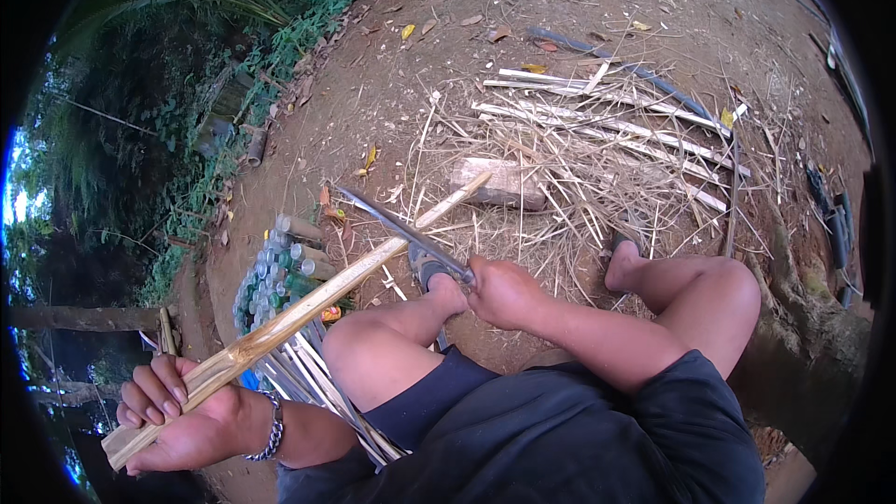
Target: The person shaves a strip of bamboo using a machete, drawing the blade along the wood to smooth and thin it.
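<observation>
Strip of pale wood (313,305) slants from lower left to centre, its tip over the block (521,189); our left hand (201,411) curls its fingers round the near end; our right hand's (506,292) fingers wrap the knife (399,226); we should slice shallow, clear of our knees (726,294).

A loose black shirt (560,439) spreads across the near side, its short, creased right sleeve (695,401) ending above the elbow. Navy shorts (425,397) stop above the left knee. A chunky silver chain bracelet (273,427) rings the wrist of the bare left hand (177,415). Farther off, the left foot wears a dark grey shoe (427,266).
</observation>
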Available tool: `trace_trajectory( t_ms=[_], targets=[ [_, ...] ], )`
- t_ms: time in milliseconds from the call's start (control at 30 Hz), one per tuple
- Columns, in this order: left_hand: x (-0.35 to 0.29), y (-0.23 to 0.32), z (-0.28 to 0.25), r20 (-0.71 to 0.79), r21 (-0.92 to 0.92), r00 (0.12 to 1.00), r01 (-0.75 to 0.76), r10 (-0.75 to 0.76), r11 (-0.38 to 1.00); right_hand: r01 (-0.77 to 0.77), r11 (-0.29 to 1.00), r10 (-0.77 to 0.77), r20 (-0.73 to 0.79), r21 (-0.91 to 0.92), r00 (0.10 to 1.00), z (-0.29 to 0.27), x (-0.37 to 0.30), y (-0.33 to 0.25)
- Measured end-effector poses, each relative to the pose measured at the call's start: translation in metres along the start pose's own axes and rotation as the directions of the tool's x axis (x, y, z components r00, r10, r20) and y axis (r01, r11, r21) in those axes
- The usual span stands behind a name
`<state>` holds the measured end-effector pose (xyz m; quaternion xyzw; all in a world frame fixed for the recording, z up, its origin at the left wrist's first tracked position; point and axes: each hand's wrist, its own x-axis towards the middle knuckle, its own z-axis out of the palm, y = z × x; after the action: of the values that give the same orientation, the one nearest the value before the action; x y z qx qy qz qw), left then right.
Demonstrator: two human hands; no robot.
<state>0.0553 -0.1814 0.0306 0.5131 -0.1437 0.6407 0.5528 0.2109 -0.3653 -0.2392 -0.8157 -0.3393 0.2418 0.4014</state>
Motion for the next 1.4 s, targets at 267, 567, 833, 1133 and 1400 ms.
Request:
trace_trajectory(
  t_ms=[267,567,833,1133,1400],
  targets=[
    [0.012,-0.01,-0.006,0.053,-0.012,0.999,0.002,-0.001,1.0,-0.23,0.972,0.229,0.009,0.046,0.973,0.013,0.049,0.075],
    [0.024,-0.012,-0.004,0.009,-0.002,0.995,0.099,-0.099,0.995,0.246,0.969,-0.245,-0.088,-0.001,0.966,0.023,0.051,0.039],
    [0.046,-0.006,-0.03,0.106,0.031,0.988,0.111,-0.114,0.993,0.022,0.999,-0.019,0.093,-0.036,0.996,-0.016,0.06,0.025],
    [0.058,-0.022,-0.008,0.099,0.017,0.987,0.127,-0.128,0.992,-0.298,0.936,0.319,0.096,-0.185,0.943,-0.009,0.103,0.177],
    [0.084,-0.035,-0.019,0.162,0.089,0.97,0.167,-0.179,0.982,-0.087,0.99,0.088,-0.006,0.112,0.996,0.015,0.125,0.113]
  ],
)
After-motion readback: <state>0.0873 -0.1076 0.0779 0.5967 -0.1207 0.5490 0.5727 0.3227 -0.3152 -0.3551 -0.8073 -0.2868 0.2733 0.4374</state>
